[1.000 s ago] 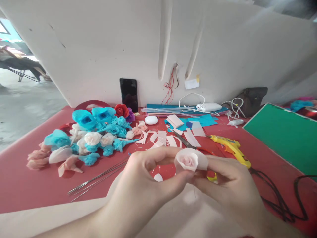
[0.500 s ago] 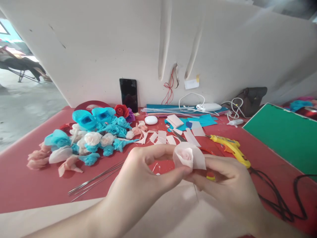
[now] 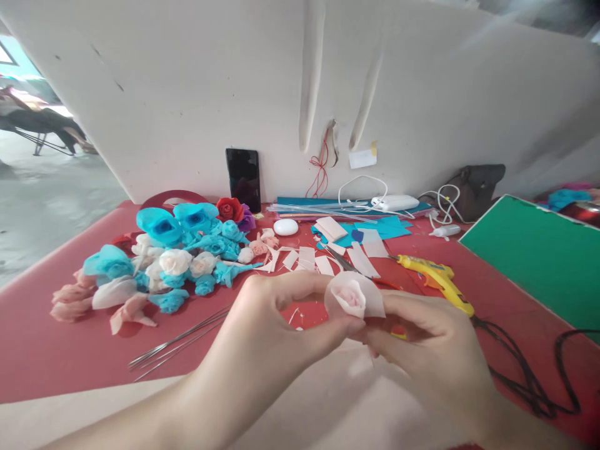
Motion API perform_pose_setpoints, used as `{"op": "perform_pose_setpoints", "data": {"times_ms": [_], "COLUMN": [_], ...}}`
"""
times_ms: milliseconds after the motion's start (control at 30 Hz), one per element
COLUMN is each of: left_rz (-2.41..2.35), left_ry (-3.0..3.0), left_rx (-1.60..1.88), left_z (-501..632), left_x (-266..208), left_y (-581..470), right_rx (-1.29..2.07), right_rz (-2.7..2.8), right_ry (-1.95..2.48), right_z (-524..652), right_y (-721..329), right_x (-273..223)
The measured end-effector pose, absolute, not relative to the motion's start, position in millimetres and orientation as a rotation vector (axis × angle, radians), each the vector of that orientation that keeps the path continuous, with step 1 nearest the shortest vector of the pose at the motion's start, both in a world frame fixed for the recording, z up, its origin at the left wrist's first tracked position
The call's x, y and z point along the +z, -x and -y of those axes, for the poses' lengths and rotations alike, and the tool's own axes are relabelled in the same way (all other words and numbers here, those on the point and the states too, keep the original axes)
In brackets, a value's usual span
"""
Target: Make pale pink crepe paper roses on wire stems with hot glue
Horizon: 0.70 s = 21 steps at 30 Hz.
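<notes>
Both hands meet over the red table [image 3: 42,350] and pinch one small pale pink paper rose [image 3: 352,296]. My left hand [image 3: 272,350] grips it from the left with thumb and forefinger curled around the petals. From the right, my right hand [image 3: 435,356] holds its lower part and outer petal. A thin wire stem under the flower is mostly hidden by my fingers.
A heap of blue, white and pink paper flowers [image 3: 173,256] lies at the left, with thin wires [image 3: 182,337] in front. Cut paper strips [image 3: 323,259], scissors [image 3: 342,261], a yellow glue gun [image 3: 435,281] with black cord, a phone [image 3: 244,178] and a green board [image 3: 548,256] surround my hands.
The rose has shifted slightly left and up between my fingers, and its outer petal is wrapped closer around the bud. Everything on the table stays put.
</notes>
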State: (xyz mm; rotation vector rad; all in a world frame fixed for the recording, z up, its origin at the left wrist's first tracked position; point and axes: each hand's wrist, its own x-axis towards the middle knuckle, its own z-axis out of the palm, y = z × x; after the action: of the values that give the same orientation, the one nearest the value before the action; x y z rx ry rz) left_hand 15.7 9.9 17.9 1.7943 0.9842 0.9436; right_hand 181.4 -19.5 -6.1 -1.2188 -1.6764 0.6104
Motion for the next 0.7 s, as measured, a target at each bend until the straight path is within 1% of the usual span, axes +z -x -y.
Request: {"op": "perform_pose_setpoints", "data": {"times_ms": [167, 533, 700], "left_rz": [-0.994, -0.979, -1.0], "left_ry": [-1.815, -1.874, -1.847], "left_rx": [0.876, 0.908, 0.846], "left_z": [-9.6, -10.0, -10.9], "left_x": [18.4, 19.9, 20.1], "left_y": [-13.7, -15.7, -16.4], "right_rx": [0.58, 0.605, 0.705], "right_rz": [1.674, 1.669, 1.679], "right_ry": [1.238, 1.261, 1.311], "right_z": [18.5, 18.6, 18.6], "right_y": [-180.3, -182.3, -182.3], "right_x": [-5.0, -7.8, -6.3]}}
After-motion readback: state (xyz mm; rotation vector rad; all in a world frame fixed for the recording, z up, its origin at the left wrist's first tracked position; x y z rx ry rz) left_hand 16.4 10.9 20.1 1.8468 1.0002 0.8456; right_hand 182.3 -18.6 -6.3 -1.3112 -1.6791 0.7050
